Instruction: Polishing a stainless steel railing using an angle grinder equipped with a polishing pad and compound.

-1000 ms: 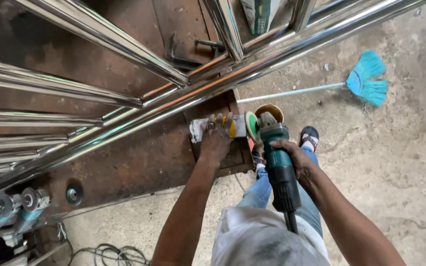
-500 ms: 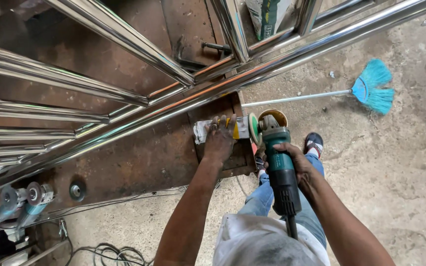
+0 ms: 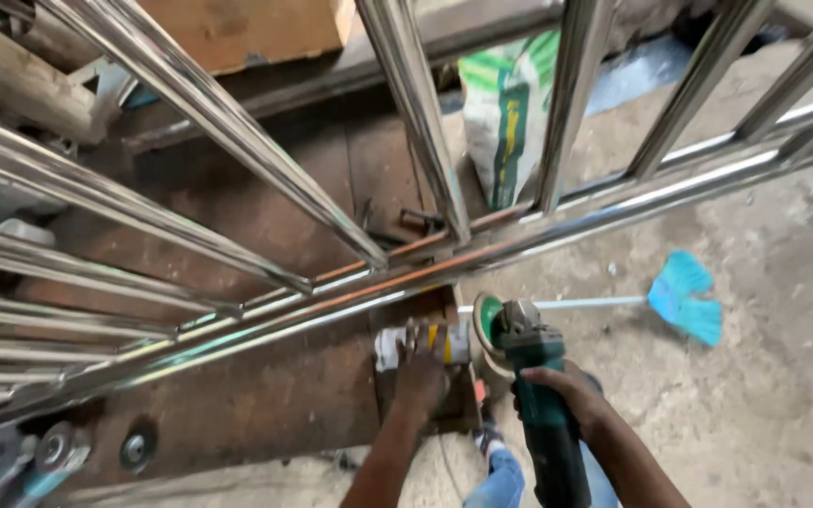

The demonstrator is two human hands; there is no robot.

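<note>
My right hand grips the body of a green angle grinder whose round disc faces left. My left hand is closed on a white and yellow cylindrical stick and holds its end close to the disc. Both sit just below a long shiny steel rail of a polished metal gate frame that lies across a rusty brown workbench.
A blue broom with a pale handle lies on the concrete floor at right. A green and white sack stands behind the bars. Another grinder and a loose disc lie at lower left.
The view has tilted up and moved closer, so the hands and grinder sit lower in the frame. The stick stays by the disc.
</note>
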